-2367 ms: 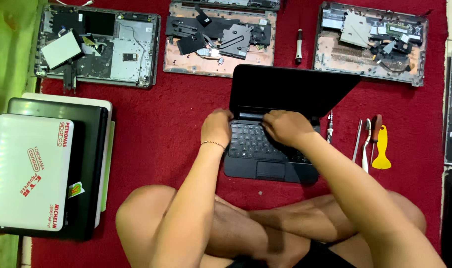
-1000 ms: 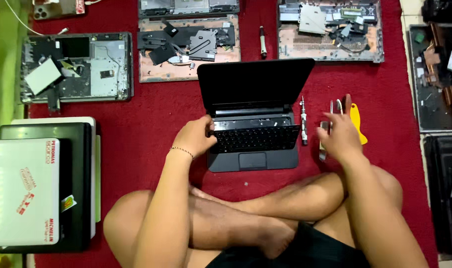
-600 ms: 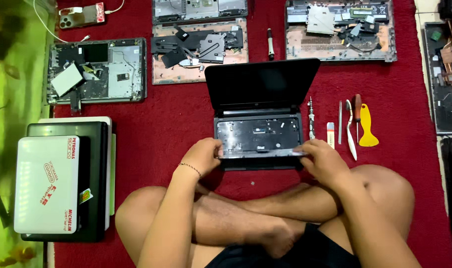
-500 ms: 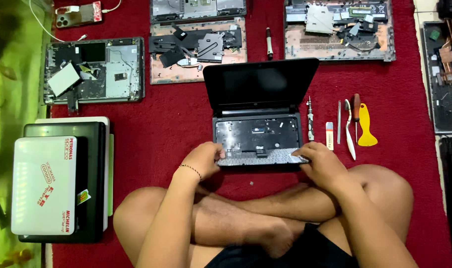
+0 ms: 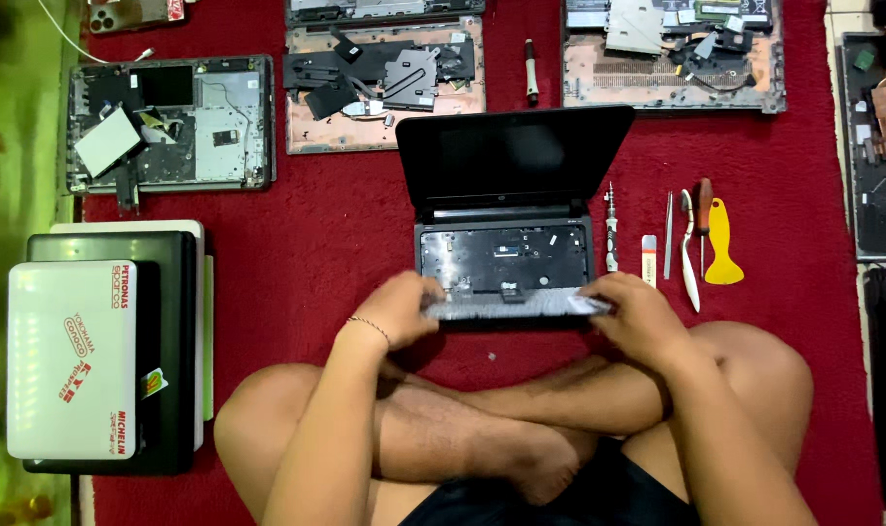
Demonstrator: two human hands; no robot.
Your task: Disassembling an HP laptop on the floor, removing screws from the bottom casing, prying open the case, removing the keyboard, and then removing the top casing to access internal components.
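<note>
Keyboard (image 5: 516, 307) lifted out of small black laptop (image 5: 506, 209), held tipped up at front edge of base, long axis running left to right, parallel to screen hinge; seen nearly edge-on as thin grey strip, pale underside facing up, keys not visible. Left hand (image 5: 404, 310) gripping keyboard's left end, fingers curled round it; right hand (image 5: 643, 312) gripping right end, thumb on top. Laptop open on red carpet (image 5: 336, 234) just ahead of crossed legs, dark screen tilted back, away from body; bare keyboard bay exposed, dark grey with small connectors and holes. Just right of laptop, row of tools lying with long axes pointing away from body: screwdriver (image 5: 610, 229), small white block (image 5: 649, 258), tweezers (image 5: 668, 234), red-handled tool (image 5: 703, 219), yellow pry tool (image 5: 722, 244). Further off, three opened laptop bases (image 5: 385, 83) with boards and fans showing. To left, stack of closed laptops (image 5: 112, 351), topmost white with stickers.
</note>
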